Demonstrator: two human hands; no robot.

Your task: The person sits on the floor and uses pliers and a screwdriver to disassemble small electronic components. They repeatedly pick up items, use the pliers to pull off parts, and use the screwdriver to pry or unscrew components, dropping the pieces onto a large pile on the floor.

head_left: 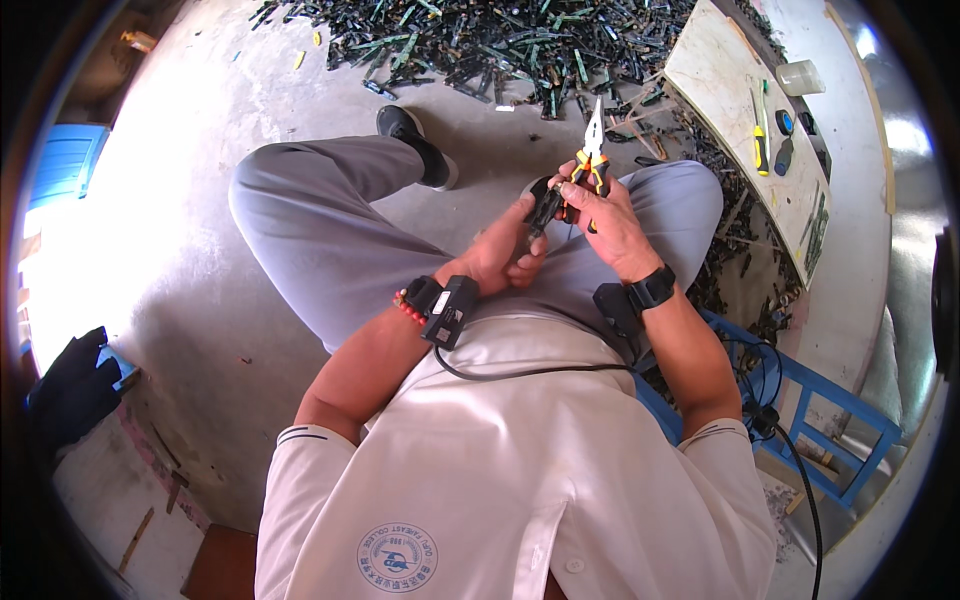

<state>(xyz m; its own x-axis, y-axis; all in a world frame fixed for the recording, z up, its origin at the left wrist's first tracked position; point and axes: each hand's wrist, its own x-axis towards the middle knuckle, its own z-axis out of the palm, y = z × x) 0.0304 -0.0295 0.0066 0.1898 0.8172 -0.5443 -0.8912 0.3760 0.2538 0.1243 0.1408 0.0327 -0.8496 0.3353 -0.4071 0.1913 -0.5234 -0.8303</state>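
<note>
My left hand [505, 252] is closed around a dark, narrow strip-like piece [542, 214], held over my lap with its far end tilted toward my right hand. Long-nose pliers [594, 145] with black and yellow handles are held in my right hand [608, 222], jaws pointing away from me and clear of the piece. The thumb of that hand is at the piece's upper end, where fingers hide some of it. Whether the pliers' jaws are fully closed is too small to tell.
A big heap of dark and green strip-like parts [480, 50] covers the floor ahead and to the right. On a white board [715, 70] lie a yellow-handled screwdriver [761, 150] and a clear cup [801, 77]. A blue frame [800, 400] stands by my right side; a cable [540, 372] crosses my lap.
</note>
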